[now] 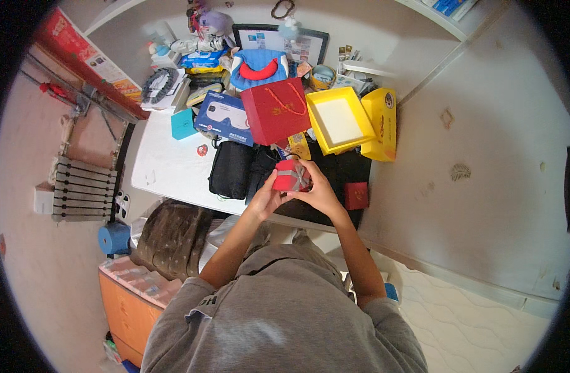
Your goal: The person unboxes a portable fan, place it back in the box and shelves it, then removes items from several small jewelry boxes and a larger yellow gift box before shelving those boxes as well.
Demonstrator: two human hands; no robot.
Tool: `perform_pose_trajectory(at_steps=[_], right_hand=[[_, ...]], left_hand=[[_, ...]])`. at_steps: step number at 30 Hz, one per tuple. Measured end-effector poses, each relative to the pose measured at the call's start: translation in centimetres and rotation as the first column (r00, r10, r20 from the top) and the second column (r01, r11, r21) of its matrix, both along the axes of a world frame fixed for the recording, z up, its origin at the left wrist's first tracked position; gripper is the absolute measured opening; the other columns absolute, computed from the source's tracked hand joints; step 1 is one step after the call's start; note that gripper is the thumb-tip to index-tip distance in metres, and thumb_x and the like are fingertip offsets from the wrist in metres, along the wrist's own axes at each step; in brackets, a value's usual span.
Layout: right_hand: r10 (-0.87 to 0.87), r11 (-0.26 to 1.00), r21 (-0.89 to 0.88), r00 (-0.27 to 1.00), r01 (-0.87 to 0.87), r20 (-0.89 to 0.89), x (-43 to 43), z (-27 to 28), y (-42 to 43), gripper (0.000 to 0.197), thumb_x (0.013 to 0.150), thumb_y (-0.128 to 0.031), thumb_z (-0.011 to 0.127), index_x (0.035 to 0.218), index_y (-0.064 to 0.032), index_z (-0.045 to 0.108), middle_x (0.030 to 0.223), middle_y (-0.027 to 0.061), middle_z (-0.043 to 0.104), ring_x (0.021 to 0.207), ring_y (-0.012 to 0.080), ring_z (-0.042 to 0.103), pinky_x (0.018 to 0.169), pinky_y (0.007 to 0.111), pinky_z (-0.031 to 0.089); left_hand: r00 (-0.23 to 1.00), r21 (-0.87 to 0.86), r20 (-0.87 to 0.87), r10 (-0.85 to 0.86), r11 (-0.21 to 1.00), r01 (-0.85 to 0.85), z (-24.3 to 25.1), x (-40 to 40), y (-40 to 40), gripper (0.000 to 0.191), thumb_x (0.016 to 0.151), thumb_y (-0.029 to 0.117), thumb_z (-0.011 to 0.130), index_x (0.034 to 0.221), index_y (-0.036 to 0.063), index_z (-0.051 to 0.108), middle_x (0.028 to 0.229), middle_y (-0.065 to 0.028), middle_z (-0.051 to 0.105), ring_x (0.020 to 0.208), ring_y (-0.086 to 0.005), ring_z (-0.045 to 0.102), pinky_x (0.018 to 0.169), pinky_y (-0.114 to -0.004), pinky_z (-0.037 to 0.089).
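Between my two hands is a small red gift box tied with a grey ribbon bow, held above the front edge of the desk. My left hand grips its left side and lower edge. The fingers of my right hand close on its right side, from top to bottom. Just behind the box lie a black pouch and a yellow card or packet. A dark red paper gift bag with rope handles lies farther back. To the right of my right hand sits a small dark red box.
A yellow open box and a second yellow box part stand at the back right by the wall. A blue eye-massager box and a teal box occupy the back left. A brown cushion-like bundle lies below the desk's left edge.
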State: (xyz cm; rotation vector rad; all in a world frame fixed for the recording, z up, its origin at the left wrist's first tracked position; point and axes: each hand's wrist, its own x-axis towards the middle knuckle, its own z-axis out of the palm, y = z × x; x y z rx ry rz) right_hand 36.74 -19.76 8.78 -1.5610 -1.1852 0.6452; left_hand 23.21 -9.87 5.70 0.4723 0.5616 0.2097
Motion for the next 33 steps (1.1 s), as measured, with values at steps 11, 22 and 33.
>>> perform_pose_trajectory(at_steps=[11,22,33], right_hand=[[-0.074,0.973,0.137,0.815,0.184,-0.574,1.5,2.0,-0.3,0.070,0.070,-0.009,0.072,0.128,-0.0033,0.033,0.121,0.0086,0.045,0.111,0.0198,0.047,0.093,0.033,0.038],[-0.600,0.759,-0.156,0.771,0.633,0.213,8.3,-3.4,-5.6,0.060,0.065,-0.018,0.076,0.115,-0.0008,0.048,0.109,0.0171,0.056,0.100,0.0286,0.055,0.087,0.036,0.042],[-0.384,0.901,-0.040,0.838,0.431,0.387,5.2,-8.4,-2.1,0.053,0.068,-0.022,0.072,0.113,-0.0037,0.051,0.105,0.0186,0.054,0.099,0.0352,0.051,0.085,0.041,0.042]], left_hand=[[0.964,-0.186,0.148,0.221,0.964,-0.193,-1.5,0.4,1.6,0.049,0.092,0.046,0.031,0.124,0.0112,0.045,0.115,-0.0104,0.055,0.100,-0.0207,0.055,0.085,-0.038,0.046],[0.946,-0.266,0.258,0.197,0.956,-0.126,0.0,-2.6,4.9,0.052,0.089,0.044,0.038,0.122,0.0059,0.046,0.114,-0.0140,0.054,0.099,-0.0254,0.054,0.082,-0.036,0.046],[0.964,-0.146,0.197,0.178,0.978,-0.151,-0.7,-4.8,6.0,0.051,0.090,0.047,0.035,0.121,0.0081,0.048,0.113,-0.0110,0.057,0.096,-0.0233,0.057,0.080,-0.037,0.048]])
